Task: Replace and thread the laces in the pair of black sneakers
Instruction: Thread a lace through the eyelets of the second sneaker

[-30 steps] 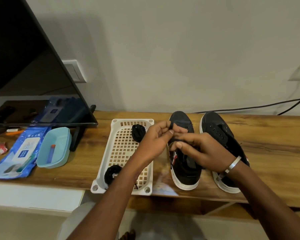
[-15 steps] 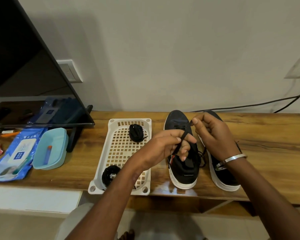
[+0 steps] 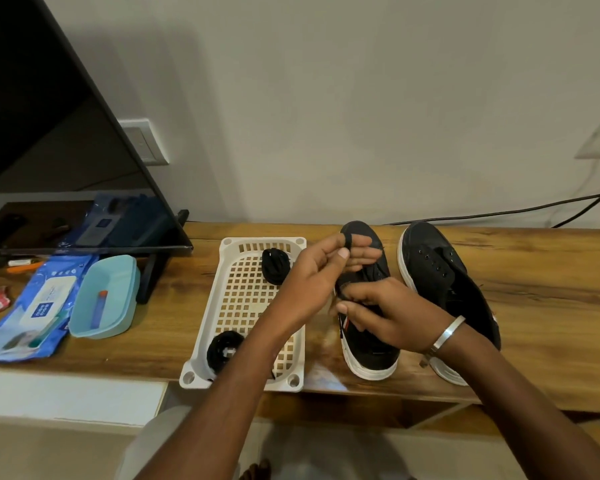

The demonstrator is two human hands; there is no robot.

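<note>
Blue wipes pack (image 3: 32, 306) at the far left reads "mee mee" on its label; beside it sits a pale blue dish (image 3: 106, 297). White plastic basket (image 3: 222, 296) on the wooden tabletop (image 3: 534, 271) holds two coiled black laces (image 3: 275, 265). Left hand (image 3: 321, 271) has a black lace (image 3: 347, 241) looped over one finger, its grip half curled around it. Right hand (image 3: 392, 317) pinches lace at the left sneaker (image 3: 368, 355), black canvas with a white sole. Right sneaker (image 3: 440, 271) stands just beside, eyelets bare.
</note>
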